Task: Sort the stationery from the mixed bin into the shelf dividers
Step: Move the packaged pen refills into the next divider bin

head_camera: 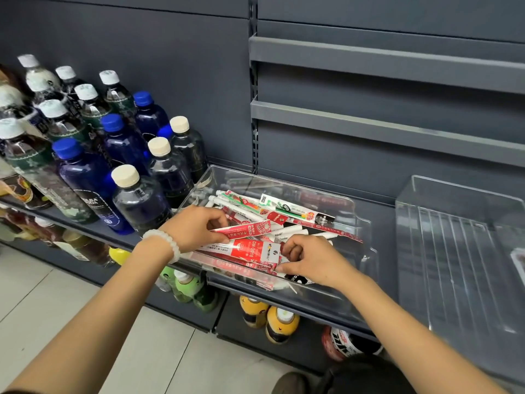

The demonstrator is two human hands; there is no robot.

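A clear plastic bin (365,231) sits on the grey shelf, filled with several packs of pens in red-and-white and green-and-white wrappers plus loose white pens. My left hand (196,227), with a white bead bracelet on the wrist, pinches a red-and-white pen pack (244,231) at its left end. My right hand (309,258) has curled fingers gripping the right end of a larger red pack (244,248) marked DM-2018. To the right stands a clear divider tray (454,251) with ribbed lanes; a white item shows at its right edge.
Drink bottles (125,155) with blue, white and cream caps crowd the shelf left of the bin. More bottles (270,319) stand on the lower shelf. Bare grey ledges (383,61) hang on the back panel. A tiled floor (56,308) lies at the lower left.
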